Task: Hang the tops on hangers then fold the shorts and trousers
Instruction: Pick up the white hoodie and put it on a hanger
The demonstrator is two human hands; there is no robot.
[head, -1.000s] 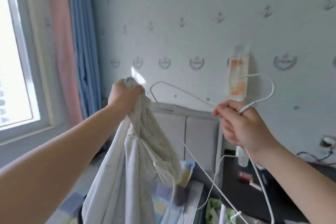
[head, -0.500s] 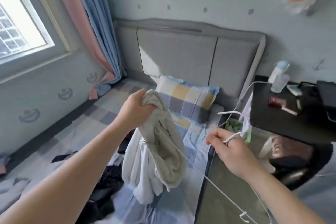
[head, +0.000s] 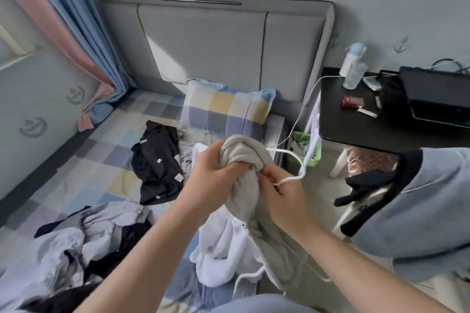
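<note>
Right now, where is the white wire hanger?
In the head view, the white wire hanger is just right of centre, its neck pinched by the right hand against the bunched grey top, left of the black nightstand.

right hand [head: 283, 187] now closed in against the hooded top [head: 241, 160], no longer apart, touching left hand [head: 216, 180], white hanger [head: 292, 160] hook lower, beside the bunched fabric
</note>
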